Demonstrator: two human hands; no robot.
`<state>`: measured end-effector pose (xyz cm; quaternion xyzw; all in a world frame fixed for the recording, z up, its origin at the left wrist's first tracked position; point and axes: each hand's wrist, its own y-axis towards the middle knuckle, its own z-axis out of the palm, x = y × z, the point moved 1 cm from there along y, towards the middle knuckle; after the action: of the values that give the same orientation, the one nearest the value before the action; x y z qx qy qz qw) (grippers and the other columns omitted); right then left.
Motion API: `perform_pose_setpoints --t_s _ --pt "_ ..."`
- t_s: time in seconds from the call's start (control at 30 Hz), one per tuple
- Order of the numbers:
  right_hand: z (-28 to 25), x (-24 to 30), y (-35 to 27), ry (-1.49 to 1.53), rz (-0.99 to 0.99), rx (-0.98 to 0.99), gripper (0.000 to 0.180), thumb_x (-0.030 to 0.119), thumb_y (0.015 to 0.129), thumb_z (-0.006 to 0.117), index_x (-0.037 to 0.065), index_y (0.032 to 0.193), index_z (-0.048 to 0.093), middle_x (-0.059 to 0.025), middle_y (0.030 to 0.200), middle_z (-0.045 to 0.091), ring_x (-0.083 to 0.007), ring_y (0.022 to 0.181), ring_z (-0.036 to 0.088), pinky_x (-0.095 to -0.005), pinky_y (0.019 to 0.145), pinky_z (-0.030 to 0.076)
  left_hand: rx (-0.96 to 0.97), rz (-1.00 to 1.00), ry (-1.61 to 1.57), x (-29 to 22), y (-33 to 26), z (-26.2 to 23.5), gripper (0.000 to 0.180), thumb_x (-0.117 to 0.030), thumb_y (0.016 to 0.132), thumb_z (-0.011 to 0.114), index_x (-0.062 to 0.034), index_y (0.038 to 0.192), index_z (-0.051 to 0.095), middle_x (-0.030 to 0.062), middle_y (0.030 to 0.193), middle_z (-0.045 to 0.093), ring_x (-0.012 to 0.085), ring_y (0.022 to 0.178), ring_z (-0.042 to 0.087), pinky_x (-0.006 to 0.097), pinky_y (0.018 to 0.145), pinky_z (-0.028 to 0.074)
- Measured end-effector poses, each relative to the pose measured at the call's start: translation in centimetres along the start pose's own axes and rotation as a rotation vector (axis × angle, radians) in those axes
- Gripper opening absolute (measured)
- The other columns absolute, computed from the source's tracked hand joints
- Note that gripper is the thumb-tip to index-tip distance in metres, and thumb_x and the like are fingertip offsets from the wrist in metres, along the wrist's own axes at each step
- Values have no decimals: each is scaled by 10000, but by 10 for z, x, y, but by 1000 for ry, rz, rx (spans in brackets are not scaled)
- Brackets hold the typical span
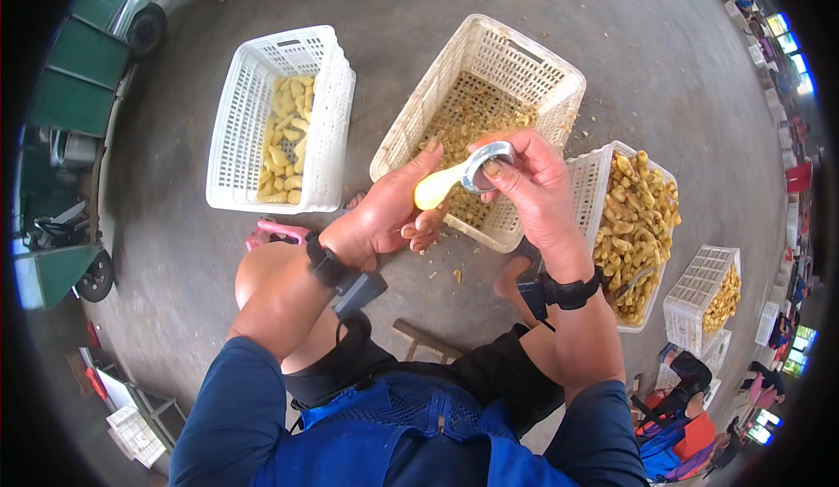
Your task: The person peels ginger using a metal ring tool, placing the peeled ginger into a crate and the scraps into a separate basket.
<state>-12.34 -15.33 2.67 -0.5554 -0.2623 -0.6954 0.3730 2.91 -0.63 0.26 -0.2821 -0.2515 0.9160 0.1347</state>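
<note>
A smooth, pale-yellow peeled piece of root, like ginger (434,191), lies in my left hand (380,212), gripped between thumb and curled fingers. Against its upper right end is a shiny metal ring-shaped scraper (470,172), which my right hand (544,191) pinches by its rim. Both hands are over the near part of a white plastic crate (391,150) with brown and yellow peelings (476,120) in its bottom. Fingers of the right hand behind the ring are partly hidden.
Stacked white crates (336,137) at left contain peeled yellow pieces (284,142). On the right, another crate (587,177) is heaped with unpeeled brownish roots (631,233), and a smaller crate (695,299) stands beyond. A green vehicle (79,76) is at far left. Scraps lie on the concrete floor.
</note>
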Motion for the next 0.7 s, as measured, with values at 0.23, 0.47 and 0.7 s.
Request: perform_pose_setpoints --t_s 0.23,0.47,0.7 --pt "0 -8 -1 -79 12 11 122 53 991 721 42 1003 600 -26 932 680 -84 828 652 -258 708 566 -135 90 184 -3 -4 3 607 -620 1109 368 -73 959 586 27 537 461 139 369 404 301 395 433" --pt "10 -13 1 25 -1 -128 121 20 1011 669 59 957 567 -51 905 687 -109 784 663 -295 691 592 -10 399 147 -2 0 -5 399 -440 1092 560 -55 1176 624 -4 722 522 101 579 458 289 559 445" --pt "25 -19 -9 28 -78 -137 128 22 1013 672 38 954 559 -60 913 690 -132 838 689 -313 700 611 63 481 -41 1 5 -7 235 -292 1061 649 -64 1117 634 8 826 614 119 687 565 303 641 489"
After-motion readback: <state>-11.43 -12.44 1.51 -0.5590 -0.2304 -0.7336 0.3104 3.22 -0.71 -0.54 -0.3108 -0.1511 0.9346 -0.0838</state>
